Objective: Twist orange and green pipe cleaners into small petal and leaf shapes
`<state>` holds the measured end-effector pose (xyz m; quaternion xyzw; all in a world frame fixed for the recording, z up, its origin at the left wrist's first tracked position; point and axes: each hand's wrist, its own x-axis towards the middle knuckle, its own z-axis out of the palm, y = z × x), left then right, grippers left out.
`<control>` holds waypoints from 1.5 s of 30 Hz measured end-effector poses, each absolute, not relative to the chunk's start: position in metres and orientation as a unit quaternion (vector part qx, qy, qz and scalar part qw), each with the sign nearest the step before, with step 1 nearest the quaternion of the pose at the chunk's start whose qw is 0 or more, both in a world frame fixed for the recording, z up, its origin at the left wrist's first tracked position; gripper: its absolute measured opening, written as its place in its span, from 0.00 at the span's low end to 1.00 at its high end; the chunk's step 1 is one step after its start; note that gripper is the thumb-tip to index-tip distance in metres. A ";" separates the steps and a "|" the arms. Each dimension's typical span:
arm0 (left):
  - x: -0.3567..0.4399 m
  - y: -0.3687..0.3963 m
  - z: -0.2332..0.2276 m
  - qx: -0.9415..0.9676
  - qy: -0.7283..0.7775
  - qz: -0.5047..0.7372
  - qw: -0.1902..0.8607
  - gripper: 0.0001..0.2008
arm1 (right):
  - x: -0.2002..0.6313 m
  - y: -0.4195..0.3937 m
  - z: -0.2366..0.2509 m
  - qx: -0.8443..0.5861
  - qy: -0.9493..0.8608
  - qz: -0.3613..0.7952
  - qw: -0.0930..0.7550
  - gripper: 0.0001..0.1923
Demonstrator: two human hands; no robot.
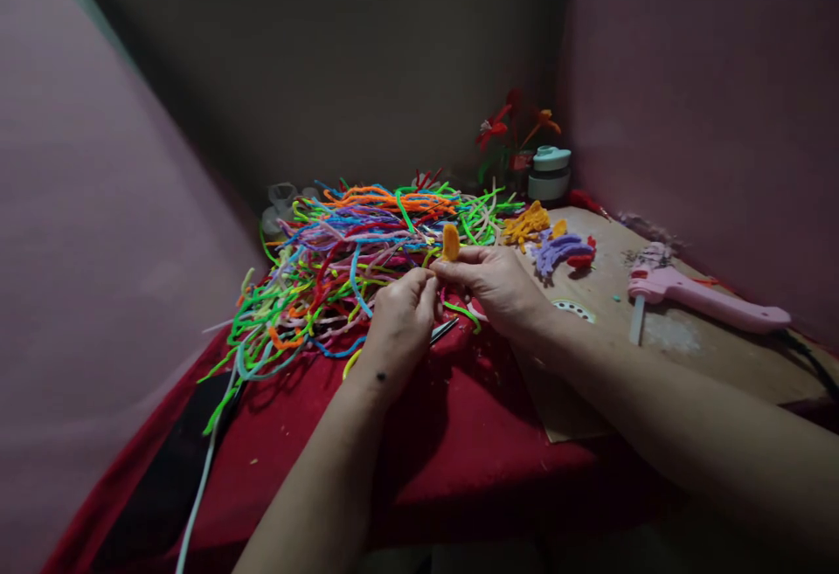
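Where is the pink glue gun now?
In the head view, the pink glue gun lies on the brown board, right of the right hand.

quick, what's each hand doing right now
Left hand: closed, pinching the base of the orange piece; a metal tool shows beneath it.
Right hand: closed, pinching the same orange piece.

I see 2 bare arms coming in from the bottom, with no sleeves on them. There is no watch, no ring and no glove that I can see. The left hand (pixel 401 319) has a small dark dot on the wrist, like a little mole. The right hand (pixel 499 284) looks plain, with short nails. The room is dim, so tiny marks are hard to make out.
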<state>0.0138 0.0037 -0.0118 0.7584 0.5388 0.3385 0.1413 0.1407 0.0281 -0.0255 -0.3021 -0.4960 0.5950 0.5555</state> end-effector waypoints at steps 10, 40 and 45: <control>0.015 0.004 -0.017 0.741 0.585 0.325 0.049 0.11 | 0.140 0.034 -0.029 -0.338 -0.522 0.507 0.597 0.07; -0.001 0.012 -0.010 0.688 0.591 0.414 0.074 0.09 | 0.132 0.019 -0.028 -0.412 -0.642 0.509 0.400 0.12; -0.003 0.013 -0.007 0.676 0.578 0.428 0.157 0.09 | 0.133 0.018 -0.025 -0.417 -0.644 0.521 0.374 0.13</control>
